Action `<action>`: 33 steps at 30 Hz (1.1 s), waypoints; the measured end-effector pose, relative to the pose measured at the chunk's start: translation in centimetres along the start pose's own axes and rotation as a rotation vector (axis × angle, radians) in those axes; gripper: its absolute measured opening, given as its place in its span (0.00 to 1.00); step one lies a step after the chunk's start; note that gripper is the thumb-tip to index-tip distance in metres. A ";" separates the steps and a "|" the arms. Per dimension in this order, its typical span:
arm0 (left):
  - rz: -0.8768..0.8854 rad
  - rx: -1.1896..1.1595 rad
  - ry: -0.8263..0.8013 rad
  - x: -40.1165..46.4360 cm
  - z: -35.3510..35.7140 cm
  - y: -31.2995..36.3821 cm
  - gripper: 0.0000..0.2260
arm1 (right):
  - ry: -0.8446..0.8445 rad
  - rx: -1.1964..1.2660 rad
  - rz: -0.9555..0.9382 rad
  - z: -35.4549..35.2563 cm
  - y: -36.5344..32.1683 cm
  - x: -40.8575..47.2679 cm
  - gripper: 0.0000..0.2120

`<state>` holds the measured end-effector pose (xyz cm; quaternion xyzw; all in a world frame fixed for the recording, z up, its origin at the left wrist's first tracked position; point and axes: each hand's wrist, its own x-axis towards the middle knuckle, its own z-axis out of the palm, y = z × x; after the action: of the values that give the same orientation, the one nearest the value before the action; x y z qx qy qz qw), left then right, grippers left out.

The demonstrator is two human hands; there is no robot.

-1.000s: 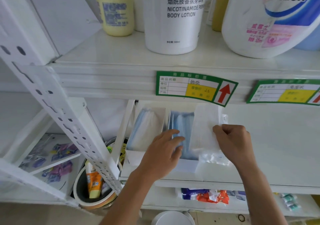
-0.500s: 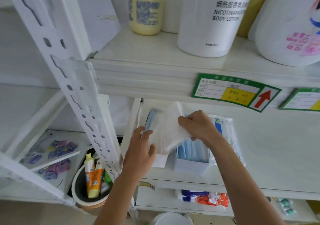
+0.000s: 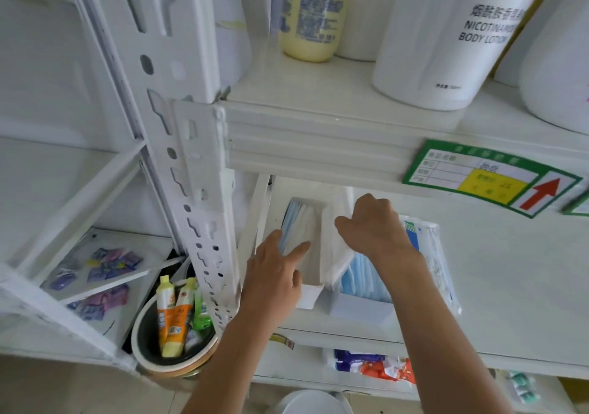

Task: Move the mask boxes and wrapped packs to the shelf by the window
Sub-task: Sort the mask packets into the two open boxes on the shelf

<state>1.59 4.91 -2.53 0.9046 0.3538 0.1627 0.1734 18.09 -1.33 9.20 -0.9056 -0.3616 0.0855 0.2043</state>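
A white wrapped pack point(image 3: 334, 248) was gripped by the right hand point(image 3: 373, 225) above two open mask boxes point(image 3: 306, 254) near the shelf point(image 3: 510, 286) front-left corner; the left hand point(image 3: 274, 273), fingers relaxed, steadied the left box. A level lift was advisable.

White shelf point(image 3: 510, 286): two open mask boxes point(image 3: 310, 273) point(image 3: 363, 305) side by side near left front edge, wrapped pack point(image 3: 436, 254) just right of them.
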 end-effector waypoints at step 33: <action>-0.021 -0.262 -0.032 -0.4 -0.5 -0.4 0.17 | -0.091 -0.216 -0.011 6.5 -0.2 -3.2 0.17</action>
<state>0.88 5.01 -2.34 0.8728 0.3363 0.1914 0.2975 13.71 -1.43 3.43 -0.9155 -0.3826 0.0862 0.0893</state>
